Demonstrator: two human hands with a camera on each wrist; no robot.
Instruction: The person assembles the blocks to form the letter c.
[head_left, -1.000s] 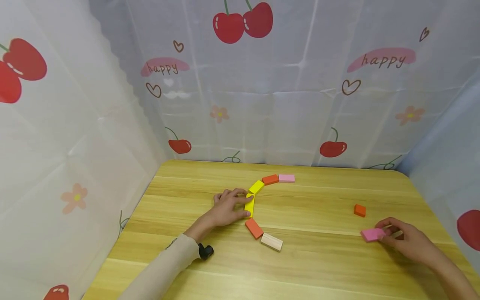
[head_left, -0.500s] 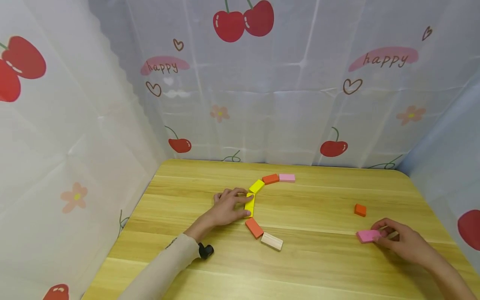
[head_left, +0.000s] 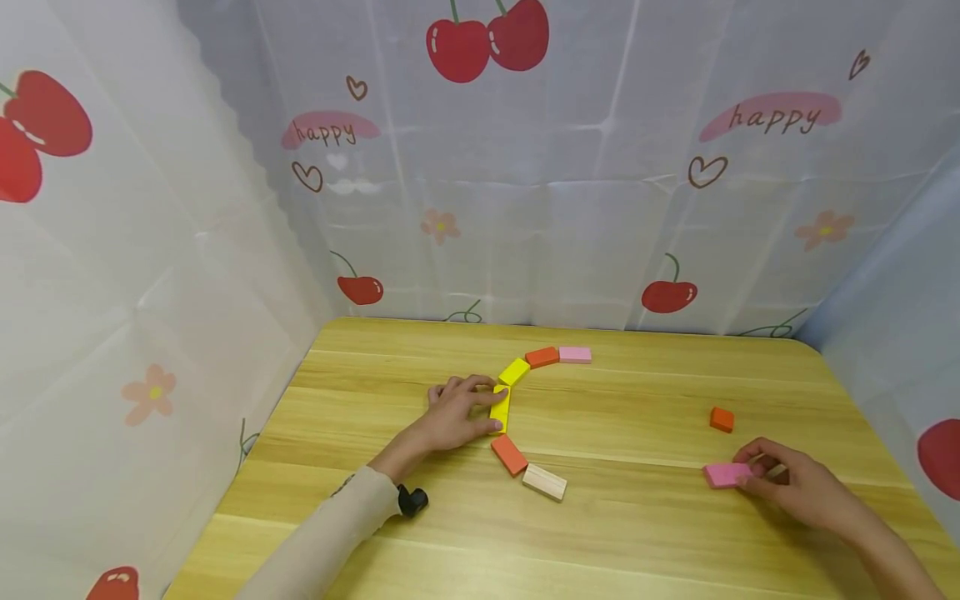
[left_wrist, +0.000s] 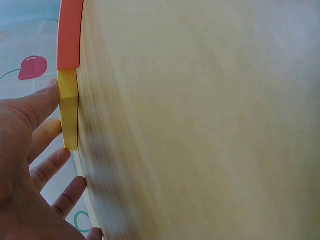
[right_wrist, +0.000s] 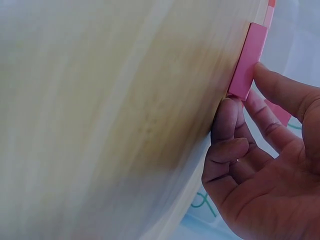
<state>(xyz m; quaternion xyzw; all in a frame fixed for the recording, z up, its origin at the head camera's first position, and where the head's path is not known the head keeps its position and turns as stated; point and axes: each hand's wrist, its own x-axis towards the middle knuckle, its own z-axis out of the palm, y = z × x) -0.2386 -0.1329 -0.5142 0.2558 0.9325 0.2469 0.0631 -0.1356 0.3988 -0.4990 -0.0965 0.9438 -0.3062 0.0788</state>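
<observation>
In the head view my left hand (head_left: pixel 453 417) lies at the left of a curved row of flat blocks. Its thumb and index finger touch a yellow block (head_left: pixel 499 408), the other fingers spread apart. In the left wrist view that yellow block (left_wrist: pixel 70 110) meets a red-orange block (left_wrist: pixel 70 35) end to end. On the right side my right hand (head_left: pixel 795 486) pinches one end of a pink block (head_left: pixel 726 476), low over the table. The right wrist view has the thumb on the pink block (right_wrist: pixel 249 62), with several fingers curled beneath.
The row also holds another yellow block (head_left: pixel 513 372), an orange block (head_left: pixel 542 357), a light pink block (head_left: pixel 575 355), a red-orange block (head_left: pixel 509 455) and a plain wood block (head_left: pixel 545 482). A small orange block (head_left: pixel 722 419) lies behind my right hand. Cherry-printed curtains (head_left: pixel 525 250) surround the table.
My right hand has moved a little left, and the pink block has come along with it. The left hand and the row of blocks have stayed put.
</observation>
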